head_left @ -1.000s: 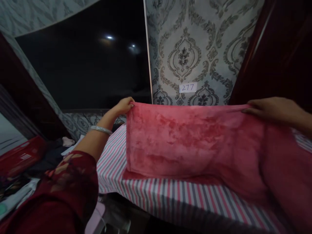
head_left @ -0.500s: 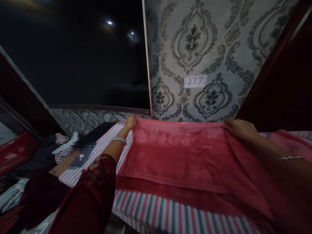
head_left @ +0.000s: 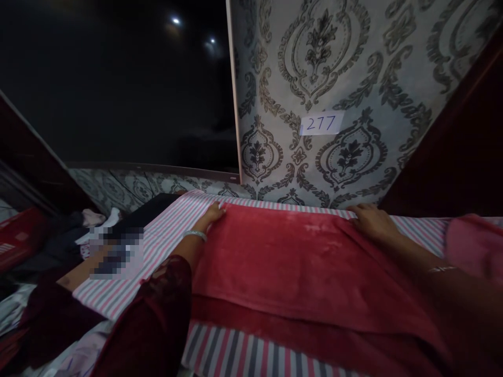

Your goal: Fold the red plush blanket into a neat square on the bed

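Hands, two, fingers closed on one red blanket [head_left: 283,262]: left hand [head_left: 215,211] at its ten o'clock corner, right hand [head_left: 371,220] at its two o'clock edge. Arms, two, reaching forward, slanting inward, one bracelet each. Blanket: between the hands and towards six o'clock, spread over one striped cloth [head_left: 231,348]. Paper label [head_left: 322,123], one, marked 277, at twelve o'clock.

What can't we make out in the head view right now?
All head view:
- Grip of left hand and right hand on red cloth: fingertips hidden by hands and folds.
- Whatever lies beneath striped cloth: covered.
- Detail in left-side patch: pixelated.
- Screen top: cut off by upper edge.
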Available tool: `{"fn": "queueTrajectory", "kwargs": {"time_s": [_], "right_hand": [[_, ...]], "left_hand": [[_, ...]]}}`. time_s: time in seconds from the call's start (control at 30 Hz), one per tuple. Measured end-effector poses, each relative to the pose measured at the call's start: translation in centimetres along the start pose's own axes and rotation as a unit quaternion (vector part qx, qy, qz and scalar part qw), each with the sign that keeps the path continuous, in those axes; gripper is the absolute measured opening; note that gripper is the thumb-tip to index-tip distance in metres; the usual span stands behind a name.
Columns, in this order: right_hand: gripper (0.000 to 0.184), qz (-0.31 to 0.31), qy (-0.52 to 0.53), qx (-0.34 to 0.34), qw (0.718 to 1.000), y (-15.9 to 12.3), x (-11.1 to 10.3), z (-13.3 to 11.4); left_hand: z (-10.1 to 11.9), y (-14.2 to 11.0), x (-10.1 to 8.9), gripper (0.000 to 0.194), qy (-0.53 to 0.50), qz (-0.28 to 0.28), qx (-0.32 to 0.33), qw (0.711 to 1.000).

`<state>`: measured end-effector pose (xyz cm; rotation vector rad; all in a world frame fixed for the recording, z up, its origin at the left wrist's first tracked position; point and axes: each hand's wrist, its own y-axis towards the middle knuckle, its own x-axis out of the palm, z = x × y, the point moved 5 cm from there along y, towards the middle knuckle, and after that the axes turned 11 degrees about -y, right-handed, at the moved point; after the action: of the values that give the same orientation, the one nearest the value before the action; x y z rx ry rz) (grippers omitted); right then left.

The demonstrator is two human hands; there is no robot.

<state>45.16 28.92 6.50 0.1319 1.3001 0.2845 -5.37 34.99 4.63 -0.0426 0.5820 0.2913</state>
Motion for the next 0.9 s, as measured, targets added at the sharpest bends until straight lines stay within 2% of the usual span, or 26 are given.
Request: {"fn": "queueTrajectory", "kwargs": {"time_s": [0.1,0.2,0.27,0.33,0.4,0.5,0.57,0.73,0.9], "right_hand": [[0.031,0.064,0.084,-0.094,0.990,-3.7,-1.5,-3.5],[0.031,0.034,0.201,-0.223,0.953,-10.2,-2.8,-8.0],[0.031,0.006,0.218,-0.265,0.939,-14.6,-2.8,-10.2],[0.032,0.001,0.210,-0.256,0.944,-17.8,-2.0,-11.2],[0.036,0.018,0.200,-0.230,0.952,-19.6,-0.8,-11.4],[0.038,0.061,0.187,-0.204,0.959,-20.5,0.5,-11.5],[0.037,0.091,0.167,-0.191,0.963,-20.8,0.6,-11.9],[0.041,0.135,0.125,-0.159,0.970,-21.6,-1.0,-13.3],[0.038,0.199,0.148,-0.133,0.960,-23.2,-2.2,-13.5]], "left_hand": [[-1.4,-2.1,-1.7,0.033,0.008,-0.032,-0.037,0.999],[-3.1,-5.5,-3.6,0.020,0.002,-0.076,-0.058,0.995],[-4.2,-8.4,-4.7,0.016,-0.008,-0.095,-0.061,0.994],[-5.3,-11.6,-5.6,0.017,-0.023,-0.101,-0.058,0.993],[-6.1,-14.7,-6.3,0.020,-0.042,-0.104,-0.053,0.992],[-7.1,-18.6,-6.7,0.027,-0.067,-0.103,-0.049,0.991],[-7.6,-20.4,-6.7,0.030,-0.084,-0.097,-0.050,0.990],[-8.3,-21.9,-6.5,0.031,-0.125,-0.069,-0.072,0.987],[-8.8,-22.5,-7.1,0.018,-0.150,-0.040,-0.091,0.984]]}}
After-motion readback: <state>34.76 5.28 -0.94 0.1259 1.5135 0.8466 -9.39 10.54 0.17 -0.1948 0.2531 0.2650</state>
